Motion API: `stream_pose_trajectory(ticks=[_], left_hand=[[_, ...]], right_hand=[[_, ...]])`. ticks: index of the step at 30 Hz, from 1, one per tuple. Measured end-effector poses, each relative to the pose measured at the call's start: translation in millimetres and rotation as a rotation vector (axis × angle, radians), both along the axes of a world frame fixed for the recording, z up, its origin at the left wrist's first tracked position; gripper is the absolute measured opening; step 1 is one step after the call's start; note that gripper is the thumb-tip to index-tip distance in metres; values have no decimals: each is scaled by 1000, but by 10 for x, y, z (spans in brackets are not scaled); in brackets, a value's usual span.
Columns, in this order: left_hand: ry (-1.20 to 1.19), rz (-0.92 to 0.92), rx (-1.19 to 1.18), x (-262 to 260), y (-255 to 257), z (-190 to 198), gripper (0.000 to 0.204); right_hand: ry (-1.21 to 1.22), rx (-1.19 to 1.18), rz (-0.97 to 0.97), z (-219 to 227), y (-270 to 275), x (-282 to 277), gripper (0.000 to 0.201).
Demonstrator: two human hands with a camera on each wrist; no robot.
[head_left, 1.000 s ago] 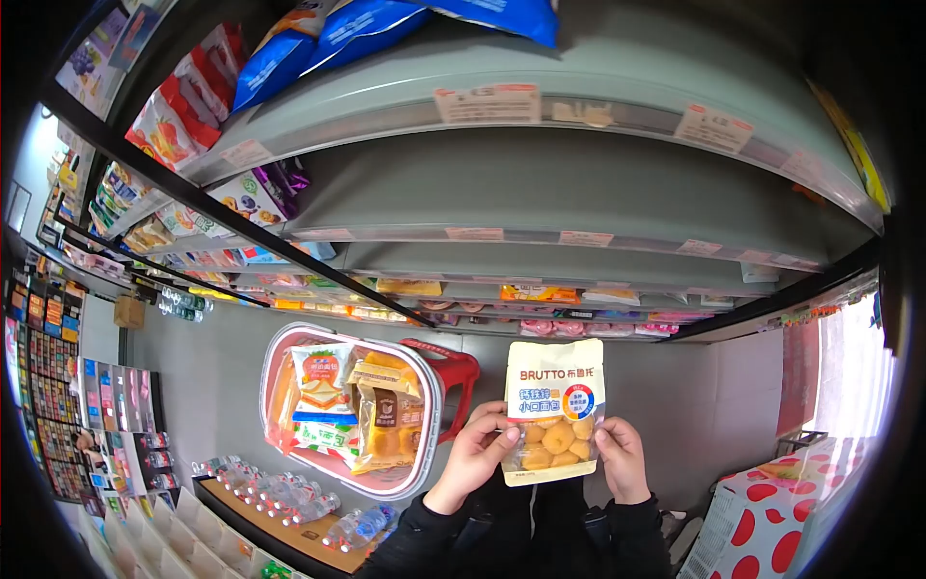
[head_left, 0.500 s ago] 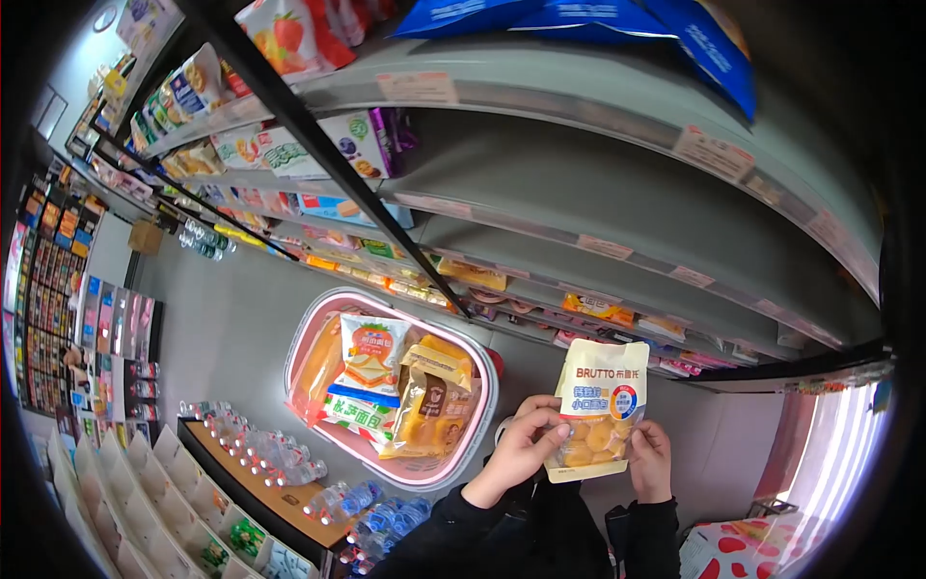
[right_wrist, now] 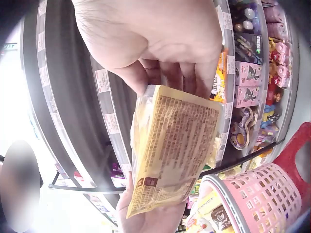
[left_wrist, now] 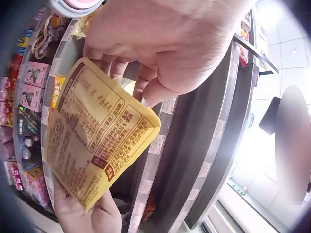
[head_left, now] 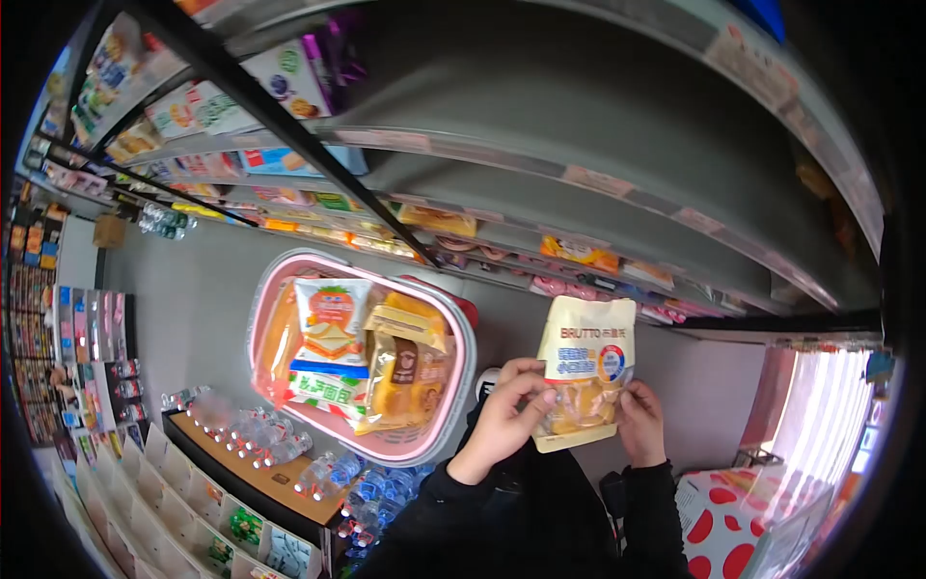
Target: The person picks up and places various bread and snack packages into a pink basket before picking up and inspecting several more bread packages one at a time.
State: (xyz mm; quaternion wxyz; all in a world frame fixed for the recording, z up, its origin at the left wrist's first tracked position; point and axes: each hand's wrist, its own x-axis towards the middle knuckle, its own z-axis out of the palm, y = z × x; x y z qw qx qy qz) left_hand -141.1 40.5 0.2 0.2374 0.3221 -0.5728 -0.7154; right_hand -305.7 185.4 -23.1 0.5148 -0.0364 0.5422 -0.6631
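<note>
A cream bag of small bread rolls (head_left: 588, 333), marked BRUTTO, is held upright between both hands in the head view. My left hand (head_left: 503, 420) pinches its left edge, thumb on the front. At the opposite edge my right hand (head_left: 640, 423) pinches the lower part. Small golden rolls show through the bag's clear window. Both wrist views look at the bag's printed yellow back (left_wrist: 99, 126). To the left of the hands, a pink shopping basket (head_left: 461, 386) contains several packs of bread, among them a strawberry-printed pack (head_left: 331, 318) and a brown-and-yellow pack (head_left: 405, 376).
Grey shelves (head_left: 540, 125) with price labels curve across the top. Snack packs line the shelves at the left. Bottled water (head_left: 260, 429) stands on a low wooden bench at lower left, beside white dividers (head_left: 154, 473). A red-spotted white box (head_left: 719, 516) is at lower right.
The head view has turned, so the shelves now slant and the basket's red handle is mostly hidden. Both hands keep hold of the bag, which now leans slightly.
</note>
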Motion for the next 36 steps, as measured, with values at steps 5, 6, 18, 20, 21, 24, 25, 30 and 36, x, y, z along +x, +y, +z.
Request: stream_pose_trajectory(ticks=[5,6,18,20,21,24,25,30,36], left_hand=[[-16,2,40,-50,131,-172,13],[-4,7,42,-74,135,-190,13],[-51,-54,91,-301,176,-329,10],[-45,-45,154,-312,213,-510,7],[-50,-45,163,-323,233,-608,7],[-52,4,195,-348,333,-857,7],[-48,8,201,-344,348,-940,7],[-63,-4,110,-358,334,-1228,8],[-118,31,-143,-403,200,-1429,10]], right_hand=[[-5,-15,0,-174,79,-9,6],[-4,-4,-8,-156,84,-14,6],[48,91,5,-278,175,-223,6],[45,113,-1,-370,176,-244,6],[48,127,-4,-448,181,-242,7],[156,165,0,-723,269,-282,8],[160,171,4,-813,288,-296,8],[93,143,-90,-1213,301,-238,11],[34,46,-204,-1546,111,-133,14]])
